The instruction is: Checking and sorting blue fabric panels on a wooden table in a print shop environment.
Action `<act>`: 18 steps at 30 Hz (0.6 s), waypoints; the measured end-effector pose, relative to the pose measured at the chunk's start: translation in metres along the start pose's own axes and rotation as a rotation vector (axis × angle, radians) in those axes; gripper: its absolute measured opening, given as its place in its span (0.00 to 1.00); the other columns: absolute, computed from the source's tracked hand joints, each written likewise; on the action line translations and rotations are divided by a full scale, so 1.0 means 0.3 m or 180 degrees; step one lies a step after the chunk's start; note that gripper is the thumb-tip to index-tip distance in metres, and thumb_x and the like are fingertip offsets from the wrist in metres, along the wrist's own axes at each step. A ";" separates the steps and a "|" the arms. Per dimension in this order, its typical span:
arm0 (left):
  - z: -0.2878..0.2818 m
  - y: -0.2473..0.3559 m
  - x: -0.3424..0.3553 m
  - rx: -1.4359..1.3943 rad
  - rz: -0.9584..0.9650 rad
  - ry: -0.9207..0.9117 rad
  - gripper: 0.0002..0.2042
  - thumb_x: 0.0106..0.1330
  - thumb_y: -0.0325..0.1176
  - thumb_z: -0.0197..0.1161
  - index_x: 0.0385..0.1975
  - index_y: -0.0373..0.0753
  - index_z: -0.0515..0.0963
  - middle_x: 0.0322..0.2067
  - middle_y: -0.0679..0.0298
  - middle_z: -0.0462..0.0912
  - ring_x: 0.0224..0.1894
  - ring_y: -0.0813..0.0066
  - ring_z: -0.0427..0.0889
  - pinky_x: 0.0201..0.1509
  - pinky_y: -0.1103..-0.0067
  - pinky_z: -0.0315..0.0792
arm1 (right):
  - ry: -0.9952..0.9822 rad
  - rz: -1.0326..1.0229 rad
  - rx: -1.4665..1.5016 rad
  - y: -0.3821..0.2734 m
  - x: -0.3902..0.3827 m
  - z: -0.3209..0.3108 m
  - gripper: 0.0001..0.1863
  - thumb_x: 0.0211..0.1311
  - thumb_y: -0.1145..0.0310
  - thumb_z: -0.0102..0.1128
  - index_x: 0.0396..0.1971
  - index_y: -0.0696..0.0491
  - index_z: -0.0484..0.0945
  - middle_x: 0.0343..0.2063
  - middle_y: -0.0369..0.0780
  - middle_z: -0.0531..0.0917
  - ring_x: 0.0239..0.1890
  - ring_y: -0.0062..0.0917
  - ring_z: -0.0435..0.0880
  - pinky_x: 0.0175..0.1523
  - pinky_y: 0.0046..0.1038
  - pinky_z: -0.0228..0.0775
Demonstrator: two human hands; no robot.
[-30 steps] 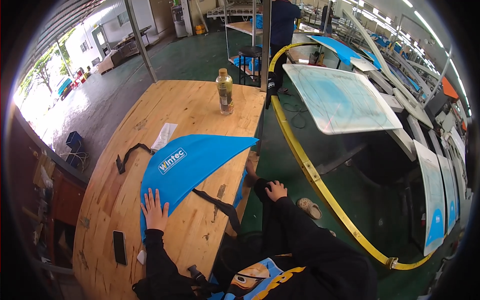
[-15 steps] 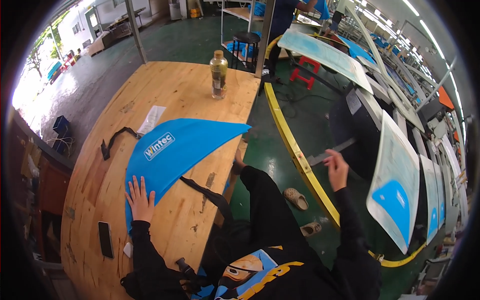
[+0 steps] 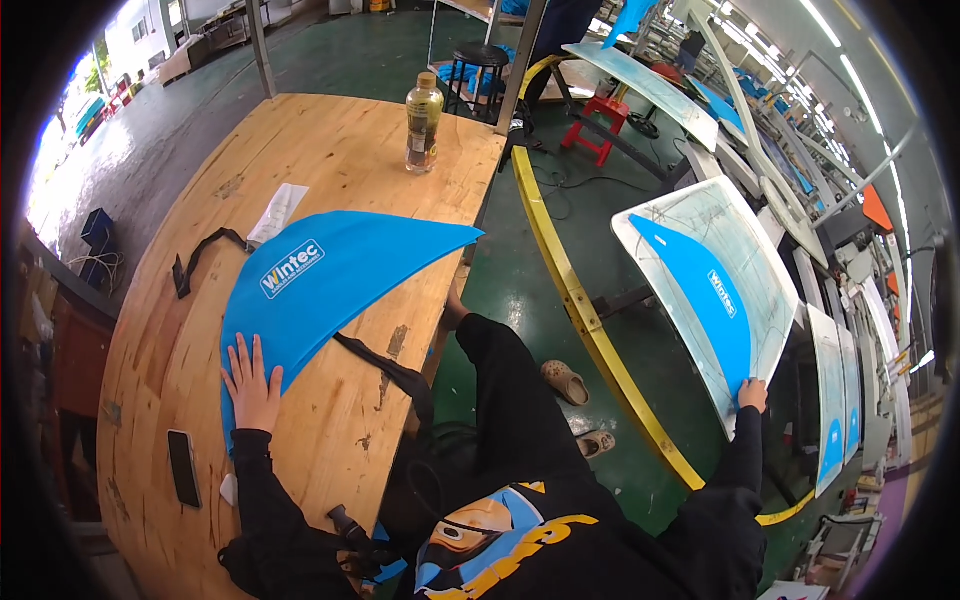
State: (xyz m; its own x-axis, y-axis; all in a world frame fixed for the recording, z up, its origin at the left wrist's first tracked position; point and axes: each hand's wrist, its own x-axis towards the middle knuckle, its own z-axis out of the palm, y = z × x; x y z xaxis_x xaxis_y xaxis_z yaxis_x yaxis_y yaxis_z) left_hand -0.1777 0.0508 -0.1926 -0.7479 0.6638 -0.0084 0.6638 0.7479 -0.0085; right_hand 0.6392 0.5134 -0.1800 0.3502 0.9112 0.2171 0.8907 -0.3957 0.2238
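Note:
My left hand [image 3: 252,385] lies flat with fingers spread on a blue fabric panel [image 3: 340,250], possibly the top of a stack. This curved panel with a white printed logo rests on the wooden table. To my right, my right hand [image 3: 753,395] has its fingers closed on the lower tip of another blue fabric panel [image 3: 700,275]. That panel, printed with a similar logo, lies along a pale, stained board [image 3: 765,235]. Its upper end is against the board. How far the lower tip is lifted is hard to tell.
The wooden table [image 3: 330,150] carries a bottle [image 3: 423,125], a paper slip [image 3: 277,212], a phone [image 3: 183,468] and black straps [image 3: 385,365]. A curved yellow rail [image 3: 575,300] runs between me and the boards. Clogs [image 3: 565,382], a red stool [image 3: 598,130] and another person [image 3: 570,40] are beyond.
My right hand has gone from the air above the rail to the panel's lower tip. A board bearing a blue panel has come nearer. My left hand stays flat on the table's panel.

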 end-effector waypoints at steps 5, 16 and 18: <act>-0.004 -0.008 -0.015 -0.0052 -0.0111 -0.0065 0.31 0.73 0.52 0.40 0.72 0.48 0.46 0.73 0.59 0.39 0.74 0.55 0.38 0.73 0.53 0.37 | 0.0535 -0.0356 0.0498 -0.118 -0.071 -0.058 0.08 0.60 0.63 0.59 0.34 0.51 0.75 0.40 0.40 0.77 0.45 0.38 0.78 0.44 0.44 0.73; 0.006 -0.025 -0.017 -0.0162 0.0138 0.0108 0.30 0.71 0.50 0.46 0.70 0.46 0.52 0.73 0.58 0.43 0.74 0.54 0.40 0.73 0.51 0.37 | 0.0740 0.0180 0.0026 -0.160 -0.018 -0.008 0.11 0.63 0.60 0.55 0.40 0.49 0.72 0.42 0.39 0.77 0.48 0.36 0.78 0.43 0.45 0.72; 0.005 -0.021 -0.016 -0.0207 0.0142 0.0104 0.30 0.71 0.50 0.47 0.70 0.46 0.53 0.73 0.58 0.43 0.74 0.54 0.40 0.73 0.51 0.37 | 0.0708 0.0155 -0.0222 -0.120 0.000 0.023 0.11 0.62 0.60 0.57 0.40 0.49 0.72 0.42 0.37 0.76 0.47 0.34 0.78 0.42 0.45 0.72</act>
State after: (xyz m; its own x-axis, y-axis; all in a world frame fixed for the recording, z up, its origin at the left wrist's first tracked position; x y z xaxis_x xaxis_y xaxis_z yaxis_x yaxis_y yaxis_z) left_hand -0.1783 0.0429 -0.1940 -0.7178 0.6958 0.0252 0.6959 0.7159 0.0561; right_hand 0.6089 0.5285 -0.1945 0.3129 0.8462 0.4314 0.8495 -0.4525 0.2714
